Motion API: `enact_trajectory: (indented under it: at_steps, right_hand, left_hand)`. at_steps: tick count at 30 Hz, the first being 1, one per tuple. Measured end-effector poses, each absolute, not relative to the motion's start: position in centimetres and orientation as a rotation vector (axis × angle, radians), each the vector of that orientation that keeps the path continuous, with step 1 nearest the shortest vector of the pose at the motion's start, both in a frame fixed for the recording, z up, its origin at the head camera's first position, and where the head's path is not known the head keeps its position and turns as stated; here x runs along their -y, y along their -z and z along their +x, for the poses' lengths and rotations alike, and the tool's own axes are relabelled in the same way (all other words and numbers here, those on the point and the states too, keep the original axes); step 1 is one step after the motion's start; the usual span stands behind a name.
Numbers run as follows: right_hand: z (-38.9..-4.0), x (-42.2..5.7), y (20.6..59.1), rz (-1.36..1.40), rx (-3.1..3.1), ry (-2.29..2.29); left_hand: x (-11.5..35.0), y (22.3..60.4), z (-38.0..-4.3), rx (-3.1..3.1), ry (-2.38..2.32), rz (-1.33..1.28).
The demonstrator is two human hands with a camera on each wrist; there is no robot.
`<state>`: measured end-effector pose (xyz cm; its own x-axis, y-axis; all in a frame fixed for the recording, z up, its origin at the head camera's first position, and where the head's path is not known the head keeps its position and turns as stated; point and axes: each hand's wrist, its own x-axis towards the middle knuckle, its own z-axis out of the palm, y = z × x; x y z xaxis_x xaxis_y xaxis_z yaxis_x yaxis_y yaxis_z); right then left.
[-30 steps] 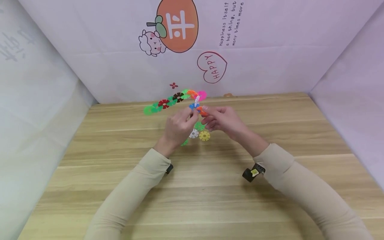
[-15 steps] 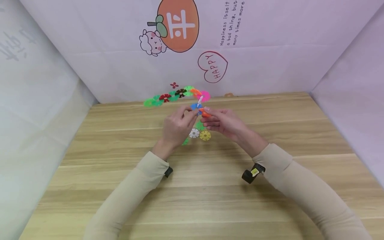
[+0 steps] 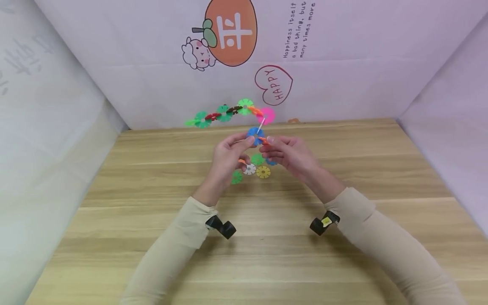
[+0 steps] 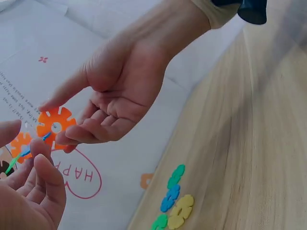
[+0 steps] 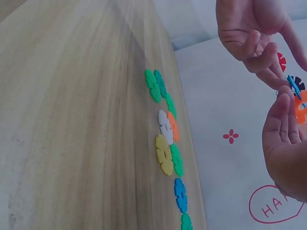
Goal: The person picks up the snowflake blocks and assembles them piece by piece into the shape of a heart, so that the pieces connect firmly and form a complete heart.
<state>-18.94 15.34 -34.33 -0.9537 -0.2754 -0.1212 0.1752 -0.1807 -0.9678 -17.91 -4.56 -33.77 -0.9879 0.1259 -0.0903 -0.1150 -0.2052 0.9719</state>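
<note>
From the far left, a chain (image 3: 224,113) of ten slotted discs curves in front of the far wall (image 3: 152,93): green, teal, red, teal, dark brown, green, orange, pink, white and blue. Of the two hands, the left hand (image 3: 230,156) pinches the blue disc (image 3: 252,132) at the chain's right end. Beneath, on the far part of the tabletop (image 3: 259,262), nine loose discs (image 5: 163,154) show: five greenish, one white, one orange, one yellow, one blue. Farther right, the right hand (image 3: 291,156) pinches one orange disc (image 4: 48,122) against the blue one; whether their slots are fully joined, I cannot tell.
</note>
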Motion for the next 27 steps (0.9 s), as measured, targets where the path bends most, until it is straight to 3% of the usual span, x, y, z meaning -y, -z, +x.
enact_trajectory:
  at_steps: [12, 27]
  right_hand:
    - [-18.8, -15.6, 35.4, -0.264, -2.112, 1.939]
    - [-24.6, -22.8, 38.8, -0.379, -2.696, 0.934]
  left_hand:
    - [4.3, 34.3, -18.4, -2.136, -2.317, -0.025]
    - [6.8, 35.8, -19.4, -2.218, -2.399, -0.053]
